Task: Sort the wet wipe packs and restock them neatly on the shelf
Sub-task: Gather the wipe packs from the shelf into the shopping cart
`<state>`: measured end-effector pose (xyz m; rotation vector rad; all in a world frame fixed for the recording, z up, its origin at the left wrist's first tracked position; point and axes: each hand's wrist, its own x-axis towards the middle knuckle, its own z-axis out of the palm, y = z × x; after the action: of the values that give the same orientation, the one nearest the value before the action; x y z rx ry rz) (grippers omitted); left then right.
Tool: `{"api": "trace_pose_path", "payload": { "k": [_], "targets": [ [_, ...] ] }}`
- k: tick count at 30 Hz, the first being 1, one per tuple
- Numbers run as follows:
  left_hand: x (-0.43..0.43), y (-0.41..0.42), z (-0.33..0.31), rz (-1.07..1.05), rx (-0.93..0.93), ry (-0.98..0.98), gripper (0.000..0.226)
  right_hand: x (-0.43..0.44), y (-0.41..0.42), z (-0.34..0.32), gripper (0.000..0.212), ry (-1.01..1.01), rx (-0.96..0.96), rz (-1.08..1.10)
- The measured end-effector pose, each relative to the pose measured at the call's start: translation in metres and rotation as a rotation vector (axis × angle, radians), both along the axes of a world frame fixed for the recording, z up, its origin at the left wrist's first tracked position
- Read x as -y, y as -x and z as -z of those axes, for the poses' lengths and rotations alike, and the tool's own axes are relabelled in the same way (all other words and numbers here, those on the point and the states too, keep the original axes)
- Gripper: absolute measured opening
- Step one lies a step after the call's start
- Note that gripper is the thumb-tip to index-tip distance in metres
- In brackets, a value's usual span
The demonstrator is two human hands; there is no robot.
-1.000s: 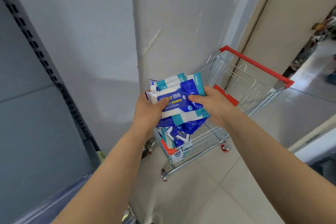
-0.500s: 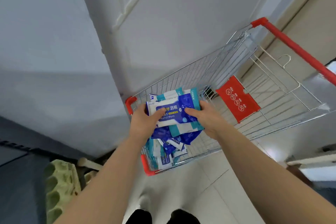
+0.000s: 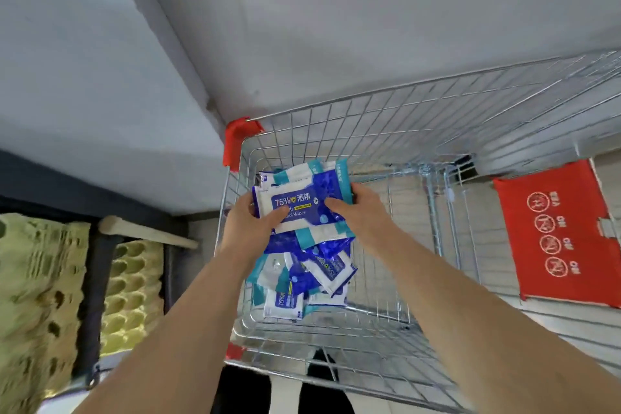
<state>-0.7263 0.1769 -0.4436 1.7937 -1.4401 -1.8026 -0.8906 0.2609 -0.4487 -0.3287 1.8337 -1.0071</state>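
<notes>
A stack of blue and white wet wipe packs, the top one printed "75%", is held over a wire shopping cart. My left hand grips the stack's left edge with the thumb on top. My right hand grips its right edge the same way. Below the stack, several more blue, white and teal wipe packs lie jumbled on the cart's floor at its left side.
A grey wall rises behind the cart. A red child-seat flap lies at the cart's right. Yellow-green egg trays and a wooden stick sit low on the left by a dark shelf frame.
The view has tilted down and closer over the cart. Both hands keep their hold on the stack, which now hangs lower, inside the cart's rim.
</notes>
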Motion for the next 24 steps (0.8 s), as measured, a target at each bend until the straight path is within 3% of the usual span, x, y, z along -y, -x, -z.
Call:
{"api": "trace_pose_path", "payload": {
  "k": [4, 13, 18, 24],
  "targets": [
    [0.001, 0.003, 0.051, -0.039, 0.108, 0.032, 0.038, 0.012, 0.003, 0.048, 0.031, -0.011, -0.035, -0.080],
    [0.001, 0.018, 0.103, -0.054, 0.308, 0.071, 0.041, 0.027, 0.016, 0.095, 0.019, -0.039, -0.231, -0.251],
    [-0.002, 0.019, 0.085, 0.007, 0.355, 0.092, 0.036, 0.030, 0.017, 0.086, 0.035, -0.078, -0.540, -0.360],
    [-0.016, 0.001, 0.015, 0.314, 0.492, 0.393, 0.044, 0.016, 0.005, 0.019, 0.040, 0.049, -0.747, -0.563]
  ]
}}
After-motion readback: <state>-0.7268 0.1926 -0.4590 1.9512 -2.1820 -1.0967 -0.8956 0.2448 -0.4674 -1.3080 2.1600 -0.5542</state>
